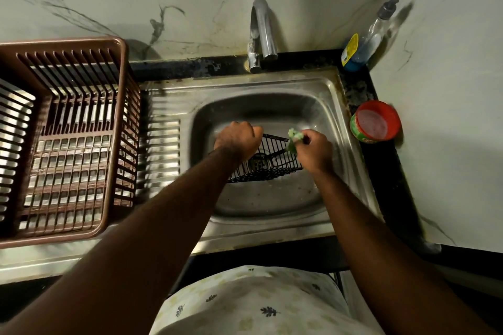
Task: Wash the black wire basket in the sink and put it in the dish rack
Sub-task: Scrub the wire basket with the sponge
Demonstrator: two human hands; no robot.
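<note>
**Basket under scrub in the sink**

Marble-look wall panels with dark veins back a steel sink (337, 106) set in a black counter (386, 177). From the bowl's middle, the tap (262, 32) stands at 12 o'clock, curving forward over the back rim. At about 1 o'clock, in the corner, a clear pump bottle (377, 32) leans against the wall with a small blue and yellow tub (351, 53) just beside it. At 3 o'clock a red and green tub (374, 122) sits open on the counter edge, pale pink paste inside. At 9 o'clock the brown rack (65, 139) rests on the ribbed drainboard (163, 149), touching the sink's left side.

Down in the bowl, the black wire basket (275, 164) lies tilted over the drain (258, 162), which shows through its bars.

Left hand (238, 140) is curled tight round the basket's far left rim, knuckles up, holding it off the bowl floor at that end. Right hand (314, 151) pinches a green scrubber (294, 139) in bunched fingers; the pad meets the basket's upper right corner at about 1 o'clock from the drain. Both forearms reach in from 6 o'clock, above a pale leaf-print garment (258, 304).

The bowl floor at 6 o'clock shows a few dark specks; whether water is running cannot be told.
</note>
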